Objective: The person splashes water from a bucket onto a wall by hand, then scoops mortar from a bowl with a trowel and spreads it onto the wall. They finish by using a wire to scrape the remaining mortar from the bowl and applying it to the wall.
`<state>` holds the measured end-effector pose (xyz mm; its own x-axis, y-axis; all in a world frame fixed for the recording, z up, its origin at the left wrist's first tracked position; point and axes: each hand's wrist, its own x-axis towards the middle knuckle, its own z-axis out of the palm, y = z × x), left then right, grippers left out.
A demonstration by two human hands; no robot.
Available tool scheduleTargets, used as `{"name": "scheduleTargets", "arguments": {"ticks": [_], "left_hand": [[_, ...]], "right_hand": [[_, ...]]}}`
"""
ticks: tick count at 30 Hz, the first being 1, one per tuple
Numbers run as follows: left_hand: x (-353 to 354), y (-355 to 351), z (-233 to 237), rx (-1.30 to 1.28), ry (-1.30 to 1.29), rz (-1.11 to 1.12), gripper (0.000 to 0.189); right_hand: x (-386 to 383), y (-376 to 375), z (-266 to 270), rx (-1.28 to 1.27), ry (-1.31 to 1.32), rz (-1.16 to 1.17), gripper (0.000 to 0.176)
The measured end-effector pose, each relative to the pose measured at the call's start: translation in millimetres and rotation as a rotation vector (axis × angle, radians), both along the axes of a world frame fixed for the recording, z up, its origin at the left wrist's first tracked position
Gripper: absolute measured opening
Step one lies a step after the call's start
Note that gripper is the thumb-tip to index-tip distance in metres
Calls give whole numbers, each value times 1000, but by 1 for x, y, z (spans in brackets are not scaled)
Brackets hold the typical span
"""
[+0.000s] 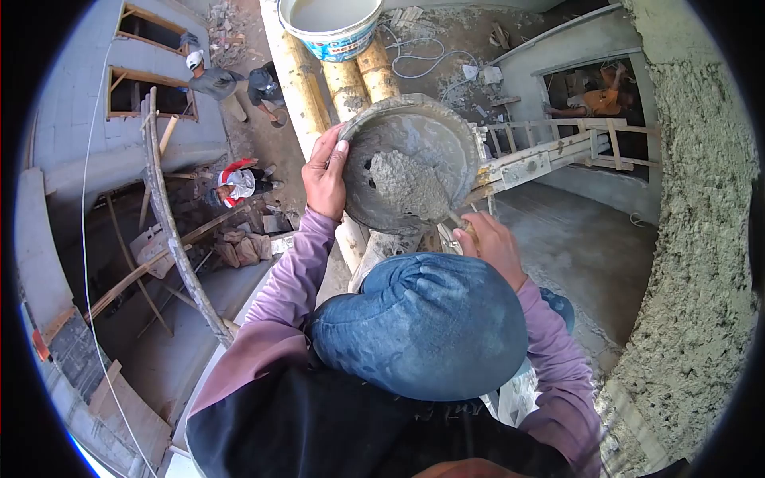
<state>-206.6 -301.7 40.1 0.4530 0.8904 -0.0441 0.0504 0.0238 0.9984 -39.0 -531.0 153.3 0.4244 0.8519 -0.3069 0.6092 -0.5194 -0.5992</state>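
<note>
My left hand (pixel 325 179) grips the left rim of a round grey metal pan (pixel 442 131), which is tilted toward me. A heap of wet grey mortar (pixel 406 187) lies in the pan's lower part. My right hand (pixel 494 243) is closed on the handle of a trowel (pixel 456 221) whose blade digs into the mortar. Both arms wear purple sleeves. A blue denim hat (pixel 422 323) fills the lower middle of the view and hides the pan's underside.
A white bucket (pixel 331 28) rests on yellow scaffold poles (pixel 347 84) beyond the pan. A rough freshly plastered wall (pixel 701 239) curves along the right. Wooden railing (pixel 550 147) runs behind. Far below are two workers (pixel 215 80) and another (pixel 239 183); a person in orange (pixel 598 99) is in a doorway.
</note>
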Motion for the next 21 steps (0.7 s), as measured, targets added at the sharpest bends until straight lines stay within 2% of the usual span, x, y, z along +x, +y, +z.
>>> {"name": "scheduleTargets", "arguments": {"ticks": [5,10,12,14,15,21], "left_hand": [[-10,15,-21,-96,-40,27,32],[-19,19,-41,-163,-78,71,34],[-20,21,-39,-150,-7,50,39],[-17,20,-29,-302,-72,-7,47],[-20,23,-46,-235,-103,-7,46],[-17,22,-40,-204,-95,34,48]], "right_hand": [[3,-9,-29,29,15,-32,26],[11,-3,-19,48,-45,-40,23],[20,-7,-9,158,-95,-42,23],[36,-10,22,171,-166,-63,27],[50,-17,46,158,-233,-64,26],[84,-10,194,159,-359,-25,21]]}}
